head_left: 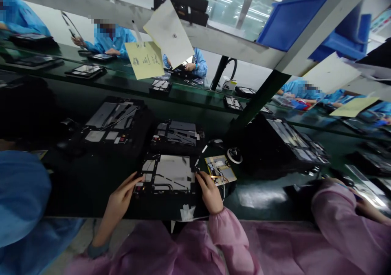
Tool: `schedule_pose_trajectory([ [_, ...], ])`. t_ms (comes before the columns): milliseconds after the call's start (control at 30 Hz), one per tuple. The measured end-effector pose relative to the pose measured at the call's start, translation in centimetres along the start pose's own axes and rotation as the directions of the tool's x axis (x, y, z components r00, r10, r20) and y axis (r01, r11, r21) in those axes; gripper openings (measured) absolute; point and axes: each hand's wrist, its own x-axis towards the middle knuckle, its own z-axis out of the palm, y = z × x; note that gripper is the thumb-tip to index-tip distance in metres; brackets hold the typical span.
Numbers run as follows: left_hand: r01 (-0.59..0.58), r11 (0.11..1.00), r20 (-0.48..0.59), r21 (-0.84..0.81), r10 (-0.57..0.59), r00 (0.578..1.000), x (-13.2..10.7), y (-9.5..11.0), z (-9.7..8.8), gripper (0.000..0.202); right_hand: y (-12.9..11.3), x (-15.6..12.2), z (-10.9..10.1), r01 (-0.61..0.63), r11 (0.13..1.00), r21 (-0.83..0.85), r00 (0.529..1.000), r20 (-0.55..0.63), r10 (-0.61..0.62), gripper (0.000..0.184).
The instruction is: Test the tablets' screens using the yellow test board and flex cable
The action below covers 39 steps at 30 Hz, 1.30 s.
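Note:
An opened tablet [174, 173] lies in front of me with its pale battery, ribbon cables and small boards exposed. Thumb and fingers of my left hand [120, 195] grip its left edge, by a small red part. At the opposite edge, my right hand [210, 191] holds the frame, with its fingertips near the upper right side. Just beyond lies a second group of opened tablet parts [177, 133]. Right of my right hand is a yellow-edged circuit board [221, 170] with a white cable running from it. White tape scraps [187, 212] stick to the near table edge.
Stacks of opened tablets stand at the left [113, 120] and right [284, 145]. A roll of tape [234, 155] sits behind the board. A green-black post [259, 100] rises to the overhead shelf. Co-workers sit on both sides and across the bench.

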Motion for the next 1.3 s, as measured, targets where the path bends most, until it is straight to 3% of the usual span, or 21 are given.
schedule_pose_trajectory([
  [100, 0.172, 0.977, 0.016, -0.125, -0.172, 0.985, -1.0, -0.6, -0.1, 0.048, -0.6, -1.2, -0.5, -0.078, 0.995, 0.068, 0.995, 0.066, 0.074, 0.063],
  [200, 0.325, 0.905, 0.046, -0.274, -0.325, 0.945, -1.2, 0.5, -0.2, 0.061, -1.7, -1.7, -0.9, -0.188, 0.969, 0.159, 0.982, 0.039, 0.184, 0.047],
  [300, 0.454, 0.841, 0.107, -0.293, -0.443, 0.890, -0.9, 2.1, -0.1, 0.066, -2.3, -2.1, -0.9, -0.252, 0.937, 0.240, 0.967, 0.020, 0.255, 0.037],
  [367, 0.448, 0.847, 0.111, -0.288, -0.435, 0.894, -0.8, 3.3, 0.1, 0.065, -2.4, -2.2, -1.1, -0.284, 0.911, 0.299, 0.958, 0.043, 0.285, 0.036],
  [433, 0.392, 0.867, 0.069, -0.307, -0.391, 0.918, -1.0, 4.6, 0.5, 0.063, -2.2, -2.1, -1.5, -0.319, 0.878, 0.358, 0.947, 0.075, 0.313, 0.034],
  [500, 0.383, 0.858, 0.022, -0.343, -0.400, 0.916, -1.4, 5.9, 0.9, 0.060, -1.9, -1.9, -2.1, -0.363, 0.832, 0.419, 0.929, 0.096, 0.356, 0.029],
  [633, 0.433, 0.800, 0.010, -0.414, -0.472, 0.881, -1.7, 7.8, 1.2, 0.059, -2.0, -1.0, -3.5, -0.464, 0.636, 0.617, 0.855, 0.124, 0.504, 0.036],
  [733, 0.387, 0.821, -0.009, -0.419, -0.429, 0.903, -0.6, 8.7, 0.9, 0.058, -2.6, 0.8, -4.8, -0.503, 0.399, 0.767, 0.785, 0.211, 0.583, 0.057],
  [833, 0.266, 0.852, 0.024, -0.452, -0.286, 0.958, 1.9, 9.5, 1.0, 0.056, -2.0, 4.6, -6.5, -0.519, 0.133, 0.844, 0.703, 0.334, 0.628, 0.052],
  [900, 0.130, 0.882, 0.011, -0.453, -0.140, 0.990, 4.1, 9.8, 1.6, 0.059, -0.2, 8.5, -7.5, -0.479, 0.001, 0.878, 0.694, 0.378, 0.612, 0.041],
  [933, 0.038, 0.918, -0.030, -0.395, -0.054, 0.998, 5.4, 9.9, 2.0, 0.060, 1.3, 10.9, -7.8, -0.440, -0.022, 0.898, 0.701, 0.359, 0.617, 0.037],
  [1033, -0.227, 0.973, -0.161, 0.029, 0.229, 0.960, 8.8, 9.3, 3.6, 0.067, 6.5, 18.8, -7.3, -0.357, 0.028, 0.934, 0.689, 0.243, 0.682, 0.030],
  [1100, -0.259, 0.936, -0.154, 0.240, 0.300, 0.942, 10.6, 8.3, 4.8, 0.068, 9.7, 23.8, -5.7, -0.368, 0.068, 0.927, 0.679, 0.218, 0.701, 0.027],
  [1200, -0.254, 0.929, -0.099, 0.270, 0.289, 0.952, 12.1, 6.2, 6.2, 0.064, 12.7, 29.0, -2.2, -0.470, 0.096, 0.877, 0.647, 0.268, 0.714, 0.026],
  [1300, -0.271, 0.928, -0.103, 0.257, 0.305, 0.947, 12.8, 4.5, 7.0, 0.057, 13.9, 31.3, 1.2, -0.577, 0.129, 0.807, 0.642, 0.350, 0.683, 0.030],
])
